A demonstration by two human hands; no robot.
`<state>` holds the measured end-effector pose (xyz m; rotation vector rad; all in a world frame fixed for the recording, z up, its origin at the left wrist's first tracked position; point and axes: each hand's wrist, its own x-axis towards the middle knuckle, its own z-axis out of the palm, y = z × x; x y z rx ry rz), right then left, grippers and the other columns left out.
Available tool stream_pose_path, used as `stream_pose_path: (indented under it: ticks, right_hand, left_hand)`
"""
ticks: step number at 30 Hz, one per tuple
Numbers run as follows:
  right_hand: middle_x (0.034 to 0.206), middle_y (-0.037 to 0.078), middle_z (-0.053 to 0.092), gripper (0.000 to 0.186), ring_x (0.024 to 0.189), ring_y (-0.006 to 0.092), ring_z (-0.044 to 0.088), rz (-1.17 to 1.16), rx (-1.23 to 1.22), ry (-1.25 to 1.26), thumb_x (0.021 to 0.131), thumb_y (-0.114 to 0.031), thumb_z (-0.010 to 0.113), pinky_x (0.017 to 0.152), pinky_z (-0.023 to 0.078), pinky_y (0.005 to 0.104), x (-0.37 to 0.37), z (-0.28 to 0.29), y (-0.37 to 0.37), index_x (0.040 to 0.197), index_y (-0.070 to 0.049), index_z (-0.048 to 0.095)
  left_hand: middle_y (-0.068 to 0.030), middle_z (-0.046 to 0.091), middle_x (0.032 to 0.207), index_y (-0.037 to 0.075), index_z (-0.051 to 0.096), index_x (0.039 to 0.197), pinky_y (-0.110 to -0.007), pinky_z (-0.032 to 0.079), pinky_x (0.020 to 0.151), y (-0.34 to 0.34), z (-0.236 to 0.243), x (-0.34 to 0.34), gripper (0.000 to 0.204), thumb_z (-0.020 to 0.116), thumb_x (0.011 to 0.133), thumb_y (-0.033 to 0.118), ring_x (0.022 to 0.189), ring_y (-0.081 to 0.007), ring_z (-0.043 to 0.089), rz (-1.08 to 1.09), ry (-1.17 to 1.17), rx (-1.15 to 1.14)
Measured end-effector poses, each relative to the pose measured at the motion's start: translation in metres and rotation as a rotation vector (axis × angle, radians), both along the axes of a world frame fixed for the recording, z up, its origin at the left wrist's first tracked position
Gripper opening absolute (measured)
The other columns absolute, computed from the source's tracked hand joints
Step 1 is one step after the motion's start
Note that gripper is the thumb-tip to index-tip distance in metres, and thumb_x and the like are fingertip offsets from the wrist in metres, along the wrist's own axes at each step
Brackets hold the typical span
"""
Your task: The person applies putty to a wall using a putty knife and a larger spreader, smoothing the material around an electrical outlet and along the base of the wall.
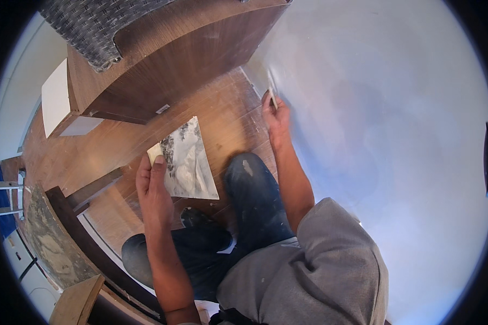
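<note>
My left hand (155, 181) is closed round the pale handle of a wide filling knife (192, 162), thumb on top. White filler is heaped and smeared over its broad blade, with dark patches near the handle. My right hand (276, 116) is raised beside the pale wall (363, 135), fingers wrapped round a putty knife (273, 95). That knife shows nearly edge-on and its blade is blurred, close to the wall; I cannot tell whether it touches.
A brown wooden cabinet (190, 65) stands ahead, with a grey woven basket (97, 32) on top. Wooden boards (65, 238) lie at the left, near a ladder (8, 197). My bent knees (249, 173) are above the wood-look floor (222, 119).
</note>
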<state>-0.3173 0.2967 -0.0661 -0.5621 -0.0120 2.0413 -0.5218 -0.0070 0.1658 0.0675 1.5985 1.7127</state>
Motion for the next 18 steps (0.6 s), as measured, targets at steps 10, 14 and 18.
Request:
stream_pose_path:
  ticks: [10,14,18]
  right_hand:
    - [0.111,0.023,0.061,0.02,0.102,0.0334,0.063,-0.122,-0.383,-0.177,0.093,0.004,0.045,0.086,0.06,0.0372,-0.068,-0.059,0.039,0.108,0.011,0.056]
    - [0.109,0.022,0.063,0.021,0.101,0.0325,0.064,-0.194,-0.439,-0.156,0.092,0.005,0.045,0.084,0.061,0.0384,-0.077,-0.068,0.052,0.109,0.009,0.058]
    - [0.107,0.019,0.063,0.019,0.098,0.0299,0.064,-0.227,-0.41,0.012,0.092,0.004,0.049,0.084,0.061,0.0366,-0.053,-0.078,0.073,0.106,0.009,0.06]
  left_hand:
    - [-0.005,0.064,0.105,-0.001,0.057,0.123,-0.025,0.043,0.088,0.019,0.004,0.0,0.034,0.054,0.099,0.021,0.094,-0.0103,0.057,-0.003,-0.026,-0.082]
    - [-0.0047,0.065,0.105,-0.001,0.058,0.121,-0.025,0.043,0.087,0.032,0.003,-0.003,0.031,0.053,0.099,0.021,0.094,-0.01,0.057,-0.032,-0.056,-0.069]
    - [-0.0046,0.064,0.105,-0.001,0.059,0.119,-0.025,0.043,0.086,0.046,0.011,0.003,0.029,0.051,0.1,0.02,0.094,-0.0095,0.056,-0.015,-0.132,-0.006]
